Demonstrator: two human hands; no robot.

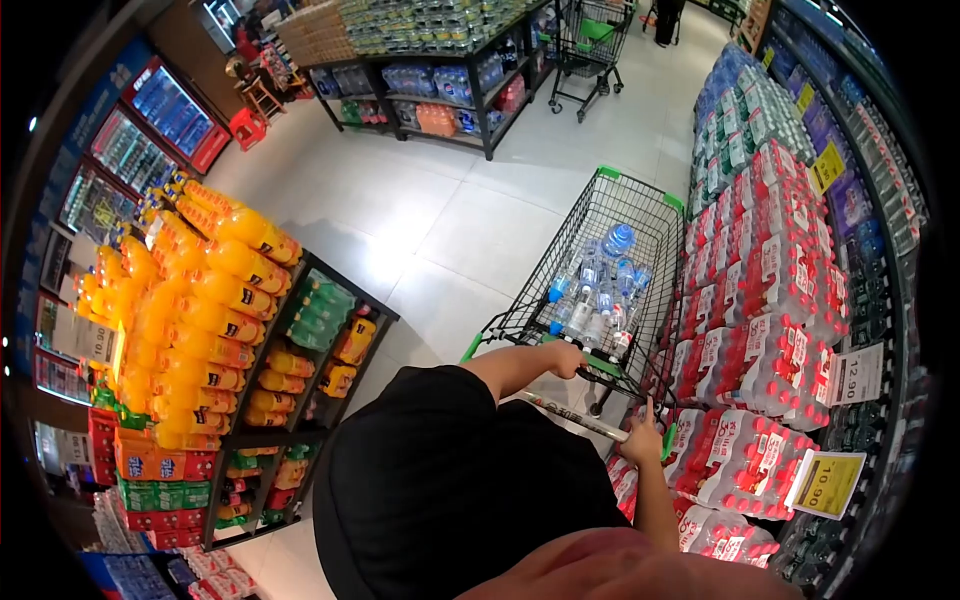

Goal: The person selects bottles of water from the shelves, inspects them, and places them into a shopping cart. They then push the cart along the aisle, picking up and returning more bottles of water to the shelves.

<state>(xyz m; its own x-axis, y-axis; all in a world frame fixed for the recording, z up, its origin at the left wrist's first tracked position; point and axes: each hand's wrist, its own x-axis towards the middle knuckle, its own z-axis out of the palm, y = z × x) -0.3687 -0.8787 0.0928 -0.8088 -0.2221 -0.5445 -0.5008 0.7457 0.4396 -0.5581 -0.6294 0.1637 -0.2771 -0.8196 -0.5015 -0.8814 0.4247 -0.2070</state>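
A wire shopping cart [545,290] with green corners stands in front of me. Several clear water bottles [600,300] lie toward its near end, some with blue caps, with one larger blue-topped bottle [618,238] behind them. My left hand [567,360] is closed at the cart's near rim, by the green panel; its fingertips are partly hidden. Close to the right end of the cart handle [575,415], my right hand [645,438] wraps around the bar with the index finger stretched forward.
Shrink-wrapped red-labelled bottle packs [750,365] line the right side, close to the cart, with price signs [828,484]. On the left stands a rack of orange drink bottles [215,310]. Ahead are a drinks shelf [440,85], another cart [590,45] and a person's legs [667,20].
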